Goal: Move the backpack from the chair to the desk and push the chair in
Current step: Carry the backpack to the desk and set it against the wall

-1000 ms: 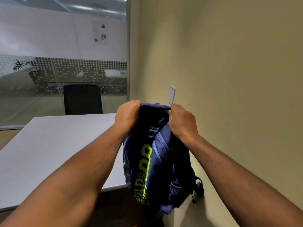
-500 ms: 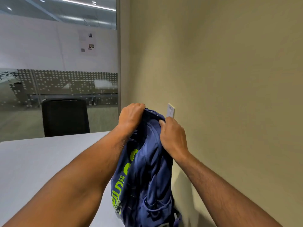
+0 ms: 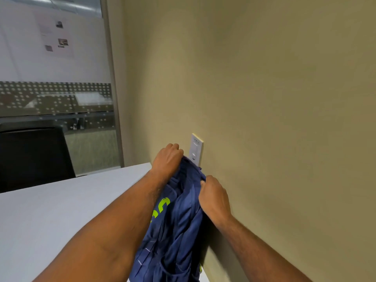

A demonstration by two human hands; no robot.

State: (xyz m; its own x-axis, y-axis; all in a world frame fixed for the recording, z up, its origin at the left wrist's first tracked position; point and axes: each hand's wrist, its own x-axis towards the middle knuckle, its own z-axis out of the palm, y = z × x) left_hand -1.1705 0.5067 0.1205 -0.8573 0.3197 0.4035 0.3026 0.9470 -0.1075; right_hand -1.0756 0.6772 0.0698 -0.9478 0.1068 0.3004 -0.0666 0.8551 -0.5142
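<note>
A navy blue backpack (image 3: 175,231) with neon green lettering stands over the right edge of the white desk (image 3: 61,210), right against the beige wall. My left hand (image 3: 167,158) is closed on the top of the backpack at its far side. Gripping the top on the near side, by the wall, is my right hand (image 3: 213,197). The backpack's bottom is out of frame, so I cannot tell whether it rests on the desk. The chair it came from is not in view.
A black chair back (image 3: 34,155) stands at the desk's far side on the left, before a glass partition (image 3: 57,98). A white wall switch plate (image 3: 195,149) sits just above the backpack's top. The beige wall (image 3: 274,98) closes off the right side.
Both hands have carried the backpack up, forward and over the desk's right edge toward the wall. The view has swung right, and the black chair has slid to the left edge.
</note>
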